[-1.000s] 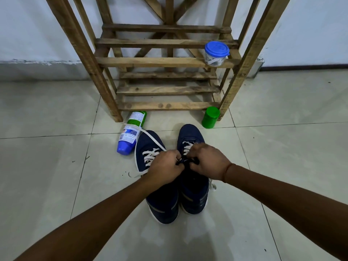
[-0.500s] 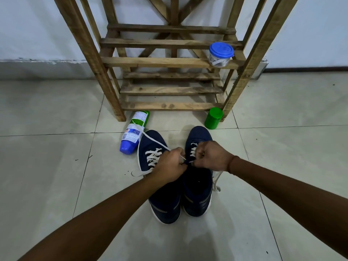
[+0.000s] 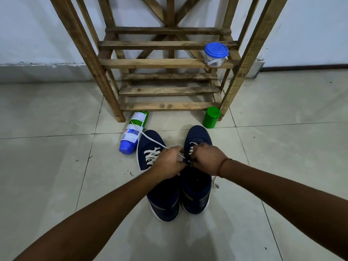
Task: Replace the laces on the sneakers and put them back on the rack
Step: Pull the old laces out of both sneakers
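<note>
Presently the white lace [image 3: 150,139] is pinched in the curled left hand [image 3: 167,162], and the eyelet edge of the right sneaker [image 3: 197,189], directly beneath both grips, is pinched by the right hand [image 3: 206,157]. Beyond the left grip the lace is trailed over the left sneaker [image 3: 146,146] onto the bottle [image 3: 133,132]. A hard pull could snag it there, or drag it out of the eyelets.

a wooden slat rack [image 3: 160,63] stands before a white wall [image 3: 28,25] on pale tile floor [image 3: 47,185].
</note>
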